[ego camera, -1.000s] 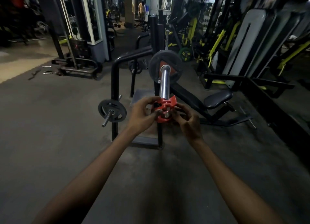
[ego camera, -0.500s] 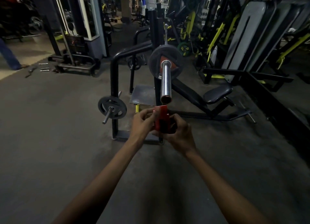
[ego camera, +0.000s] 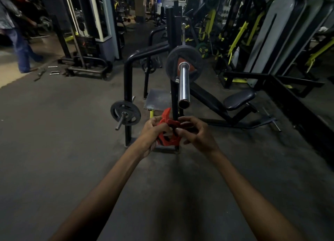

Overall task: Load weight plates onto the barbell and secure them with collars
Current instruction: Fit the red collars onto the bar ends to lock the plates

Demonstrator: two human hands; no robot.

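Observation:
The chrome barbell sleeve (ego camera: 183, 83) points toward me from the bench rack, its end bare. A black weight plate (ego camera: 195, 60) sits far up the sleeve, with a red patch at its hub. Just below the sleeve's end I hold a red clamp collar (ego camera: 167, 130) with its lever flipped up. My left hand (ego camera: 153, 132) grips its left side. My right hand (ego camera: 197, 134) pinches its right side with the fingertips. The collar is off the bar.
A second black plate (ego camera: 126, 113) hangs on a storage peg of the black rack frame (ego camera: 128, 82). An incline bench seat (ego camera: 238, 99) lies to the right. A person (ego camera: 16, 33) walks at the far left. Yellow-and-black machines crowd the right and back.
The collar was at the sleeve's end a second ago; both hands have since pulled it down and off the bar, and its lever now stands up. A person has entered at left.

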